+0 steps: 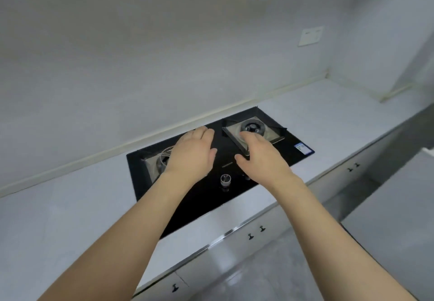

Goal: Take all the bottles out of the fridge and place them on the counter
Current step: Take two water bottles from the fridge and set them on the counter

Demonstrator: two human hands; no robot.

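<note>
While no bottle or fridge is in view, both hands hover empty over the hob.

Largest first: the pale counter runs left to right, bare where bottles could stand; the black hob sits in it, its knob at the near edge. Left hand and right hand are spread flat, palms down, holding nothing. Judging by this, the task is barely begun: the next move calls for turning away to find the fridge.

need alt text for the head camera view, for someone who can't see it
Two bare, empty hands, left and right, reach out open above a black gas hob set in a pale counter. No bottle or fridge is in view.
</note>
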